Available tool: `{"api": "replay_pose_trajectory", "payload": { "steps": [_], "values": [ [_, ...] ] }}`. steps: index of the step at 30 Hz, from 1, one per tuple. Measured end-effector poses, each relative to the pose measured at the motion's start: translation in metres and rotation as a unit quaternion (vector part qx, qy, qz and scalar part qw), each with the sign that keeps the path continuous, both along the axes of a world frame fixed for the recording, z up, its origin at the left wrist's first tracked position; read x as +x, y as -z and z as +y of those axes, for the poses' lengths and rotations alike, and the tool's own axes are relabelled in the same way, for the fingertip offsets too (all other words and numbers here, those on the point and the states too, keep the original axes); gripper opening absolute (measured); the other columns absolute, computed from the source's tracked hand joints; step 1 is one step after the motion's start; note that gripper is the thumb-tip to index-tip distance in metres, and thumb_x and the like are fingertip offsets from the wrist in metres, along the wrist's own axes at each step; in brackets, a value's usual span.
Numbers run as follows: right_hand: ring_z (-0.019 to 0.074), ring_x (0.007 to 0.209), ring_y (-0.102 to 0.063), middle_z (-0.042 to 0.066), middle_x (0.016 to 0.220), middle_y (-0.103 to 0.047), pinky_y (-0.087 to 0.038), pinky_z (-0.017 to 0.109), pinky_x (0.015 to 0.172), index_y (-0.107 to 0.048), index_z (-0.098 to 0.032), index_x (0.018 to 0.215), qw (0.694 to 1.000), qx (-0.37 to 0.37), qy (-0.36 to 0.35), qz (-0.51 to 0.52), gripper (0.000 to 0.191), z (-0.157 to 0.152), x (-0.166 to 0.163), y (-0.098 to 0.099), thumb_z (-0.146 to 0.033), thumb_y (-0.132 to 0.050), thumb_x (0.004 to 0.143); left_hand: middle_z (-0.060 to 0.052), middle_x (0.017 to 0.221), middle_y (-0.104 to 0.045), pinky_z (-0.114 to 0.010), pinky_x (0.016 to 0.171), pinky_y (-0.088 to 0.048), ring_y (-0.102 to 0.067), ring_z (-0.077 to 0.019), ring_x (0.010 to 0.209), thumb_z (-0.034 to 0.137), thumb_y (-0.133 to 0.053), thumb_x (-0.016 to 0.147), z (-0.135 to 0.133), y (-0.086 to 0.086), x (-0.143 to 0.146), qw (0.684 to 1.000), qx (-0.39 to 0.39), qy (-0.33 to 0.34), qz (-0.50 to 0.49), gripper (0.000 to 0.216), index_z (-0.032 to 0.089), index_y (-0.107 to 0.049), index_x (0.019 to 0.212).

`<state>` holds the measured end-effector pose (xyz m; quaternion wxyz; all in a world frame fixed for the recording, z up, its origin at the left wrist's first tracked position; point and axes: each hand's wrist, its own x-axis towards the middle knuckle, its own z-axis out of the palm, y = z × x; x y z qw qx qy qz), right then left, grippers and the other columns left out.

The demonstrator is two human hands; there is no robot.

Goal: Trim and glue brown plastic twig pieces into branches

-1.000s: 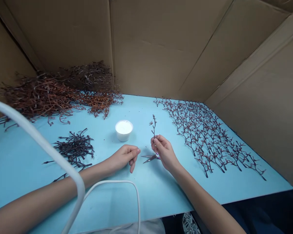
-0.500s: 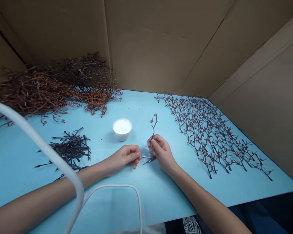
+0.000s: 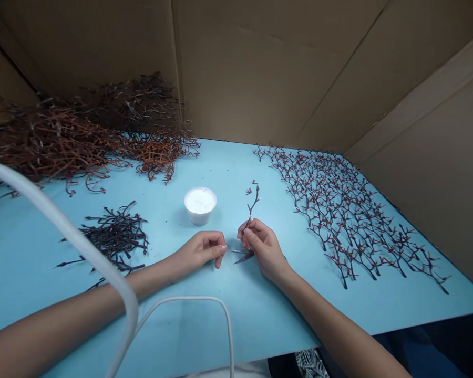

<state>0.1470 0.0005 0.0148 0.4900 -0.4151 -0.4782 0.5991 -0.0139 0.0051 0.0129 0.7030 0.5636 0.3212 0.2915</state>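
Observation:
My right hand (image 3: 262, 248) pinches the lower stem of a small dark artificial twig (image 3: 253, 202), which stands upright with little forked tips. My left hand (image 3: 204, 253) is closed, thumb against the fingertips; whatever it may hold is too small or hidden to make out. Between the hands, the open pointed blades of what look like scissors (image 3: 242, 254) lie on the table, the rest hidden under my right hand. Just beyond my left hand stands a small white cup (image 3: 200, 206) with white stuff in it.
A pile of dark stems (image 3: 114, 236) lies on the left, with a large heap of brown stems (image 3: 59, 142) behind. Rows of branched twigs (image 3: 339, 210) cover the right side. Cardboard walls (image 3: 260, 73) enclose the blue table (image 3: 189, 336). A white tube (image 3: 74, 241) crosses the left foreground.
The view has shifted slightly. The twig in my right hand has turned a little, and its top leans a bit more to the right. Both hands stay nearly in place.

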Motion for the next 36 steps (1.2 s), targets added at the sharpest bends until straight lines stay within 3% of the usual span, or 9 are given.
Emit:
{"api": "replay_pose_trajectory", "payload": {
  "steps": [8, 15, 20, 25, 30, 36],
  "values": [
    [0.005, 0.047, -0.039, -0.005, 0.058, -0.049, -0.029, 0.02, 0.046, -0.046, -0.017, 0.07, 1.0, 0.005, 0.003, 0.003, 0.014, -0.003, -0.002, 0.001, -0.028, -0.054, 0.07, 0.009, 0.033, -0.037, -0.019, 0.043, -0.022, -0.027, -0.0047, 0.035, 0.031, -0.041, 0.075, -0.007, 0.0, 0.003, 1.0, -0.006, 0.015, 0.011, 0.025, 0.018, -0.034, 0.056],
    [0.0052, 0.047, -0.042, -0.004, 0.059, -0.052, -0.031, 0.02, 0.047, -0.045, -0.017, 0.071, 1.0, 0.004, -0.018, -0.009, 0.014, -0.007, -0.004, 0.001, -0.029, -0.054, 0.071, 0.012, 0.029, -0.028, -0.018, 0.035, -0.012, -0.015, -0.0014, 0.028, 0.036, -0.047, 0.07, -0.009, -0.003, 0.005, 0.998, -0.051, 0.002, 0.028, 0.032, 0.018, -0.031, 0.05],
    [0.0048, 0.047, -0.043, -0.003, 0.061, -0.054, -0.032, 0.02, 0.047, -0.043, -0.017, 0.072, 0.999, 0.005, -0.035, -0.013, 0.011, -0.012, -0.005, 0.0, -0.026, -0.049, 0.074, 0.011, 0.032, -0.035, -0.016, 0.037, -0.019, -0.027, -0.0015, 0.029, 0.03, -0.051, 0.07, -0.006, 0.0, 0.006, 0.999, -0.05, -0.022, -0.002, 0.025, 0.016, -0.037, 0.055],
    [0.0047, 0.045, -0.04, -0.004, 0.058, -0.052, -0.03, 0.02, 0.045, -0.038, -0.018, 0.07, 0.999, 0.001, -0.029, -0.024, 0.007, -0.015, -0.009, -0.002, -0.02, -0.044, 0.072, 0.005, 0.056, -0.052, -0.019, 0.049, -0.037, -0.05, -0.0062, 0.046, 0.028, -0.059, 0.065, -0.005, -0.001, 0.005, 0.997, -0.057, -0.031, -0.033, 0.018, 0.014, -0.047, 0.067],
    [0.0057, 0.044, -0.034, -0.007, 0.052, -0.046, -0.027, 0.021, 0.044, -0.035, -0.019, 0.066, 0.999, -0.017, -0.02, -0.038, 0.007, -0.017, -0.011, -0.004, -0.014, -0.039, 0.069, 0.001, 0.058, -0.057, -0.023, 0.057, -0.042, -0.055, -0.0096, 0.053, 0.026, -0.061, 0.063, -0.006, -0.002, 0.005, 0.998, -0.053, -0.038, -0.006, 0.015, 0.012, -0.055, 0.065],
    [0.0053, 0.044, -0.026, -0.007, 0.053, -0.033, -0.021, 0.021, 0.043, -0.035, -0.019, 0.062, 0.997, -0.068, -0.042, 0.021, 0.008, -0.019, -0.011, 0.002, -0.011, -0.035, 0.063, -0.001, 0.06, -0.061, -0.026, 0.058, -0.045, -0.057, -0.0117, 0.052, 0.024, -0.056, 0.066, -0.007, 0.001, 0.006, 0.998, -0.03, -0.05, 0.025, 0.013, 0.012, -0.06, 0.069]
  ]
}}
